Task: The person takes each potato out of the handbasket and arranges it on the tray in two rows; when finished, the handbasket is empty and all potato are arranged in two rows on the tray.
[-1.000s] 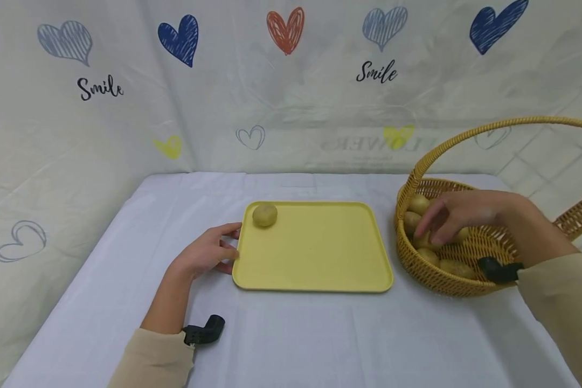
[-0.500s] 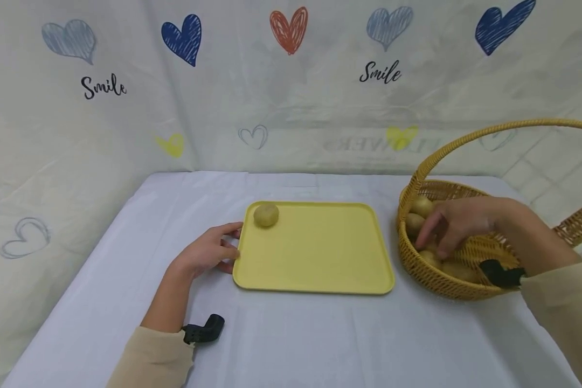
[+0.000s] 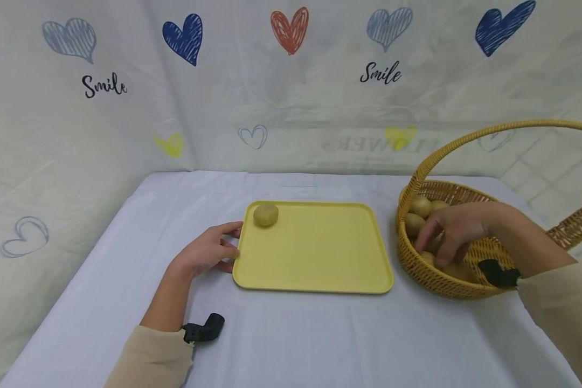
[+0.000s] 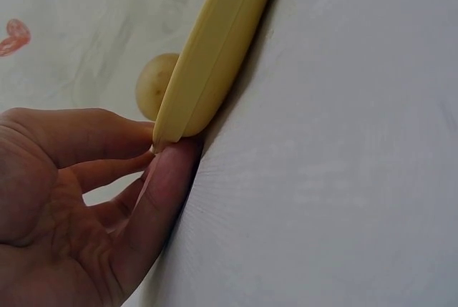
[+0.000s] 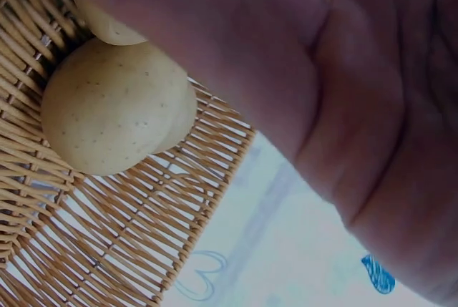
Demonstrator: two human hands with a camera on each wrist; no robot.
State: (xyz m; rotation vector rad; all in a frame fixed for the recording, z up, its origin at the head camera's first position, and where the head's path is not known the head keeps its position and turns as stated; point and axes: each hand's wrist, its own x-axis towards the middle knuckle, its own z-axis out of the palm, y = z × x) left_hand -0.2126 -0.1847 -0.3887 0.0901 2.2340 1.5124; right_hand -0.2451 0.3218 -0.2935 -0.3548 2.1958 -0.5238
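A yellow tray [image 3: 315, 248] lies on the table with one potato [image 3: 265, 215] in its far left corner. My left hand [image 3: 207, 250] pinches the tray's left edge. In the left wrist view, the rim sits between the thumb and fingers [image 4: 163, 178]. At the right, my right hand [image 3: 461, 229] reaches down into a wicker basket [image 3: 436, 284], its fingers bent among several potatoes [image 3: 414, 223]. The right wrist view shows a pale potato [image 5: 114, 106] beside the basket wall [image 5: 143, 228]; the palm covers the fingertips, so any grip is hidden.
The basket's tall handle [image 3: 485, 128] arches over its right side, above the right forearm. A white cloth [image 3: 291, 334] covers the table. Behind it hangs a white curtain [image 3: 223, 97] printed with hearts.
My right hand has shifted slightly within the basket, its fingertips lower and nearer the front potatoes. The left hand, tray and the potato on it stay in place.
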